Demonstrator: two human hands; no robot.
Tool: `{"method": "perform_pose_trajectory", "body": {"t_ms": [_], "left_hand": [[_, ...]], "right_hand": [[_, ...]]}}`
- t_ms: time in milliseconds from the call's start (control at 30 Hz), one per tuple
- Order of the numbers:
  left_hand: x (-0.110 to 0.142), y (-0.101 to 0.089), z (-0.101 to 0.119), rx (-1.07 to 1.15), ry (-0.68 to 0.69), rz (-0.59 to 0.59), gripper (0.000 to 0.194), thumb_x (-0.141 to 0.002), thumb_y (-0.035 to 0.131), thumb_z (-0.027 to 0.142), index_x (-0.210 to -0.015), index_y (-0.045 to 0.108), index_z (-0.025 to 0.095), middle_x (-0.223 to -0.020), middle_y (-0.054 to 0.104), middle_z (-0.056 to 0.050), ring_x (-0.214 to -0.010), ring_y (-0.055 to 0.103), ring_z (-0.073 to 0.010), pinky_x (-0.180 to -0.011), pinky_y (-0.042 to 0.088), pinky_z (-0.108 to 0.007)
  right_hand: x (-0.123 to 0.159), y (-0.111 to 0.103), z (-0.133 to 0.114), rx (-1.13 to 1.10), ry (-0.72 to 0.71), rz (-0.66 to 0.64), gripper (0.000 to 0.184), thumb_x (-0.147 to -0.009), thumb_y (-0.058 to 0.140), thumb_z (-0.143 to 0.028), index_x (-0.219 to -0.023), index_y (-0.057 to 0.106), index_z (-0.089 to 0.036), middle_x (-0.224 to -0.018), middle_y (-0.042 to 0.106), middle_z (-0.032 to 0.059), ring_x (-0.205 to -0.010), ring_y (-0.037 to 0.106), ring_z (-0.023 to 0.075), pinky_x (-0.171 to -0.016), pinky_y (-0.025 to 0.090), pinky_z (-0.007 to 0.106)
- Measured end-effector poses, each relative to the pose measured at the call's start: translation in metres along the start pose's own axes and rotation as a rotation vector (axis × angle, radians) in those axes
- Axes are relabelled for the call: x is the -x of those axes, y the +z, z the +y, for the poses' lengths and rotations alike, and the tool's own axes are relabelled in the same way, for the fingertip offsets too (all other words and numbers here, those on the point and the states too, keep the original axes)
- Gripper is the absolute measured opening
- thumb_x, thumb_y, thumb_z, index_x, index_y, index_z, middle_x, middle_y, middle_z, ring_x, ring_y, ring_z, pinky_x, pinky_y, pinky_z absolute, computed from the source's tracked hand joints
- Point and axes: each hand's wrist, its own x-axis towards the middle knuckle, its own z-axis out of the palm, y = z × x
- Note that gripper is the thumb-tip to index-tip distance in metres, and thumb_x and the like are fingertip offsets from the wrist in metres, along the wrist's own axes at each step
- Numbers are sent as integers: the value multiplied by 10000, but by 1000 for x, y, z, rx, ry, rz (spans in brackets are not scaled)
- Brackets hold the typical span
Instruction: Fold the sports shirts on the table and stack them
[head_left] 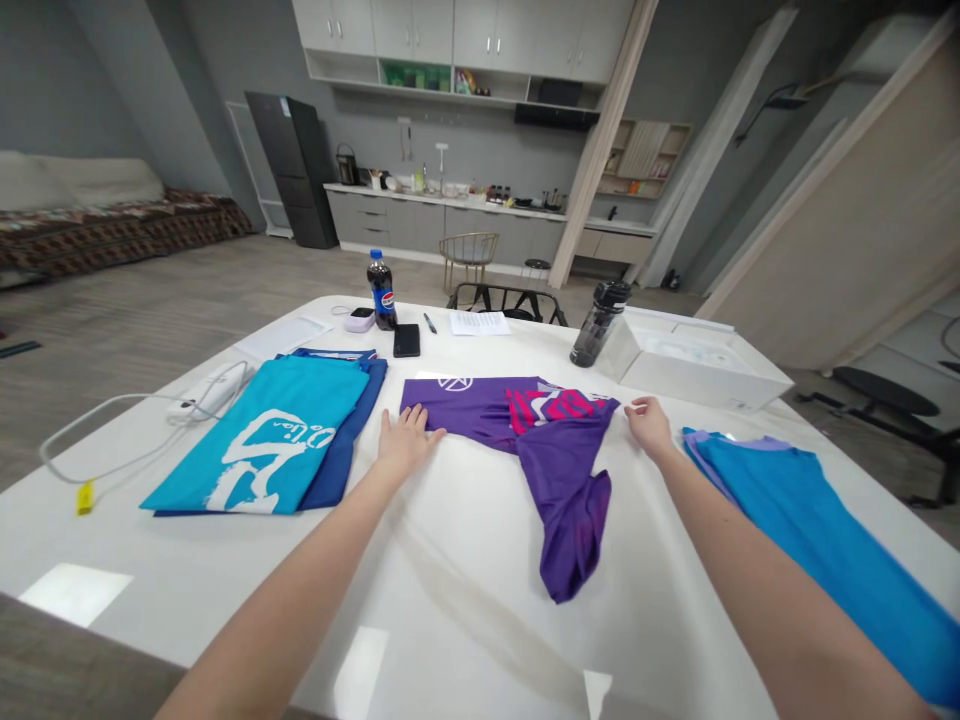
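Blue garment (832, 540) cut off along the bench's (450, 560) right edge, purple shirt (472, 405) mid-bench, print (559, 406) partly lost in folds, left hand (407, 440) spread flat on one end, right hand (651, 424) curled by the other, cannot tell if gripping, white box (690, 382) near far right corner, contents (694, 348) indistinct

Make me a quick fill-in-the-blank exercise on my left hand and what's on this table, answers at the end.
1. The left hand rests on the ____ garment.
2. The cap of the cola bottle is ____.
3. In the picture, the white box stands to the ____ of the dark tumbler.

Missing words: purple; blue; right.
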Motion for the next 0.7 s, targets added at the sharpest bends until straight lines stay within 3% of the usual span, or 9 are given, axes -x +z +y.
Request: {"method": "perform_pose_trajectory", "body": {"t_ms": [100, 167, 233, 333, 400, 567, 633, 700], "left_hand": [[-5, 4, -5, 10, -31, 15, 773, -997, 209, 664, -1598, 347, 198, -1674, 276, -108, -1557, 231, -317, -1241, 39, -645], [-7, 5, -6, 29, -48, 26, 774, -994, 219, 668, -1608, 324, 209, -1680, 264, -107, -1559, 225, -317, -1244, 71, -630], [-7, 5, -3, 43, -62, 54, 755, -997, 223, 660, -1612, 317, 232, -1680, 272, -111, -1557, 231, -316, -1248, 88, -609], [-7, 3, 2, 63, -103, 64, 727, -1002, 201, 645, -1601, 345, 259, -1674, 290, -120, -1554, 240, -320, -1241, 69, -626], [-8, -1, 4, 63, -140, 52, 685, -1015, 170, 602, -1579, 388, 280, -1666, 314, -117, -1548, 257, -324, -1222, 52, -669], [-13, -8, -2, -10, -238, 92, 624, -1028, 192, 516, -1514, 493, 267, -1603, 427, -144, -1479, 377, -360, -1189, 26, -726], [-14, -8, -5, -47, -270, 122, 621, -1018, 238, 507, -1492, 522, 225, -1571, 463, -171, -1442, 422, -379, -1192, 26, -721], [-15, -6, -9, -74, -273, 142, 610, -1009, 269, 486, -1480, 534, 202, -1554, 480, -185, -1420, 444, -390, -1193, 42, -716]], "right_hand": [[34, 10, -30, 40, -224, 34, 365, -871, 560, -407, -1142, 626, -171, -1091, 666, 130, -958, 637, 256, -855, 478, 350], [60, 21, -63, 32, -433, -130, 331, -922, 543, -451, -1113, 647, -201, -1044, 692, 98, -966, 651, 240, -875, 475, 322], [84, 34, -99, 82, -544, -289, 363, -952, 533, -527, -1128, 663, -237, -1021, 720, 73, -944, 668, 235, -862, 474, 314], [110, 58, -142, 250, -495, -382, 537, -934, 496, -700, -1114, 673, -226, -966, 741, 94, -932, 690, 271, -841, 478, 344], [122, 75, -160, 338, -473, -426, 525, -942, 506, -684, -1105, 665, -210, -990, 746, 118, -950, 698, 285, -835, 480, 352], [137, 99, -182, 341, -593, -481, 237, -1021, 475, -367, -1073, 655, -221, -1089, 745, 107, -1002, 696, 259, -847, 477, 335], [129, 92, -178, 275, -565, -447, 242, -1026, 455, -359, -1060, 652, -223, -1076, 747, 98, -985, 695, 251, -830, 476, 321], [109, 76, -158, 191, -474, -380, 268, -1031, 437, -386, -1079, 643, -221, -1038, 750, 100, -959, 696, 252, -814, 476, 317]]}}
